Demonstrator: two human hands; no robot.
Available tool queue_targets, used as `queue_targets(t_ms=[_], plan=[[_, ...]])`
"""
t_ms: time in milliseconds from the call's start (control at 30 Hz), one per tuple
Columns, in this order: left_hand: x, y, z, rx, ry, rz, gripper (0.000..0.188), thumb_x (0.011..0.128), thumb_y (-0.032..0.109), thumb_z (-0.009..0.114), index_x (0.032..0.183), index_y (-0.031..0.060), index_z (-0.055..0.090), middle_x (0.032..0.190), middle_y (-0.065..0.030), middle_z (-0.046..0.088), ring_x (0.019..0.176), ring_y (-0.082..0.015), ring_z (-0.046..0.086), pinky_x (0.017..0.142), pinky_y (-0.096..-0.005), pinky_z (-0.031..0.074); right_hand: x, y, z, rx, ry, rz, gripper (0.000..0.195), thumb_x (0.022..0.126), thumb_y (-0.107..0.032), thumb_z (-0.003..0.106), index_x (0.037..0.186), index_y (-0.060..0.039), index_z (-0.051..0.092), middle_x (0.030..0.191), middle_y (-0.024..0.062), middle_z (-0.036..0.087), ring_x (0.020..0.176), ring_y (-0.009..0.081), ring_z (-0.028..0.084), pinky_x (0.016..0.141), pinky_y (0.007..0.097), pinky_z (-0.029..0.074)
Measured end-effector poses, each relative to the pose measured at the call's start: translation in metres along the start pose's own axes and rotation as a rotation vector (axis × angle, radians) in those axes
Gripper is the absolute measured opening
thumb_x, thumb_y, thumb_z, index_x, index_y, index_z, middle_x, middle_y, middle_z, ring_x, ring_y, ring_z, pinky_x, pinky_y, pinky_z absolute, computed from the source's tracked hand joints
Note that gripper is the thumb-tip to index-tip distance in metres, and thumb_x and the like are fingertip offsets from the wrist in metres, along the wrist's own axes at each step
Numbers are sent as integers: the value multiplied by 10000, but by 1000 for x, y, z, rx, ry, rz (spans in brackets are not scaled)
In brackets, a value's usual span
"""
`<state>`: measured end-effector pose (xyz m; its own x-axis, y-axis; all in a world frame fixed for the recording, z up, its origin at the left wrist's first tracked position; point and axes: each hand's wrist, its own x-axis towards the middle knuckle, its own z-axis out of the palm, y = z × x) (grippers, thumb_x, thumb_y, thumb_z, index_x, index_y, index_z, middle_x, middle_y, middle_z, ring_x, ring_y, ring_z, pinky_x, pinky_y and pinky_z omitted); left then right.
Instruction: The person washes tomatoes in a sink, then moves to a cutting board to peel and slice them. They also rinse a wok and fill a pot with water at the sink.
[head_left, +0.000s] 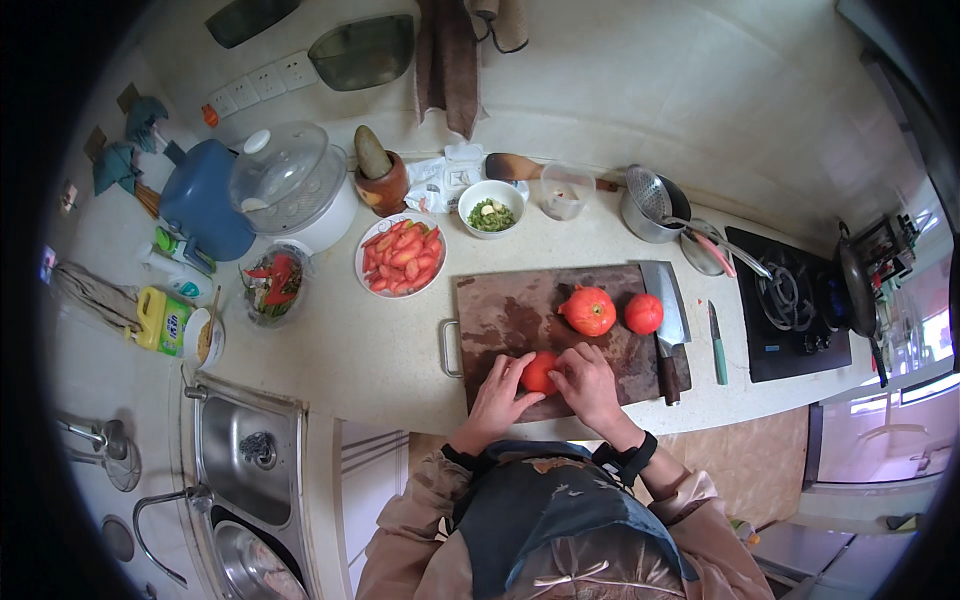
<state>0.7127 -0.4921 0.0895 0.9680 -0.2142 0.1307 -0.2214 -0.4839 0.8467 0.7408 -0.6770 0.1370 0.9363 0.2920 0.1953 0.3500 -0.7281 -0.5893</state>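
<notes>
A red tomato (539, 373) sits near the front edge of a dark wooden cutting board (495, 296). My left hand (499, 394) holds it from the left, thumb and fingers around its side. My right hand (589, 382) touches its right side with thumb and bent fingertips. Behind my hands, a larger tomato (589, 310) with loose skin and a smaller tomato (643, 313) rest on the board. Along the board's right edge lies a cleaver (664, 307), its dark handle towards me. Right of the board, a small knife (719, 352) with a green handle lies on the counter.
Behind the board stand a plate of red slices (401, 255), a bowl of chopped greens (491, 210), a plastic tub (566, 191) and a metal pot (654, 210). A gas stove (765, 352) is at the right. The steel sink (244, 457) lies at the lower left.
</notes>
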Motion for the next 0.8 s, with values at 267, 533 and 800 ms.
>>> queue_targets(t_ms=[267,533,800], plan=[[1,-3,-2,19,12,49,668,792,214,779,1374,93,474,1124,-154,506,1043,-351,569,869,-434,509,15,-14,-1,-220,-41,-27,132,753,-134,703,834,-60,629,887,104,610,894,318,589,784,437,475],[5,-6,-3,48,-1,62,637,798,243,772,1348,95,485,1131,-159,507,1038,-362,578,854,-438,518,19,-18,7,-383,-40,-2,116,730,-149,689,797,-64,647,882,101,629,888,308,610,771,444,476],[6,-9,-3,23,3,50,650,766,203,785,1341,115,494,1132,-159,515,1004,-396,586,835,-455,512,20,-39,16,-689,-124,-85,264,635,-166,720,858,-40,656,890,124,619,874,290,586,756,405,429]])
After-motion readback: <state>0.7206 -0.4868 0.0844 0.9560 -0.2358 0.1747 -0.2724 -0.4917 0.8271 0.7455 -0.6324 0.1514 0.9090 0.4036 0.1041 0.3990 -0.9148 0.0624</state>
